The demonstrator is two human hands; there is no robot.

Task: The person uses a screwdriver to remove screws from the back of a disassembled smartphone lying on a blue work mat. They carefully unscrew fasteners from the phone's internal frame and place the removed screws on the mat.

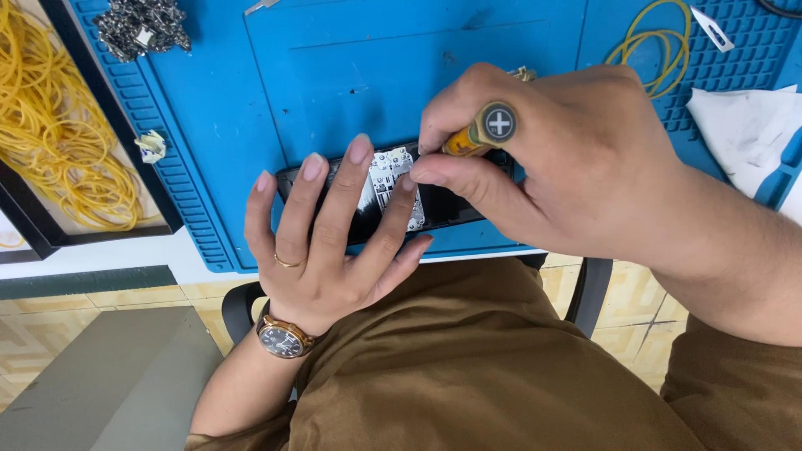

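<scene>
On the blue mat (209, 125):
Left hand (322, 250): fingers spread flat on the open phone (434, 205).
Right hand (576, 159): fingers clamped on the screwdriver (480, 132).
Risk: tip may slip, scratching the phone's near board.

A blue ridged mat (209, 125) covers the worktop. Far left lie a tray of yellow rubber bands (58, 125) and a heap of metal parts (140, 27). Far right lie a yellow band loop (656, 42), a blade (713, 29) and white paper (748, 129).

Repair workshop: blue work mat (209, 150), opened phone (434, 205), screwdriver (480, 132).
</scene>
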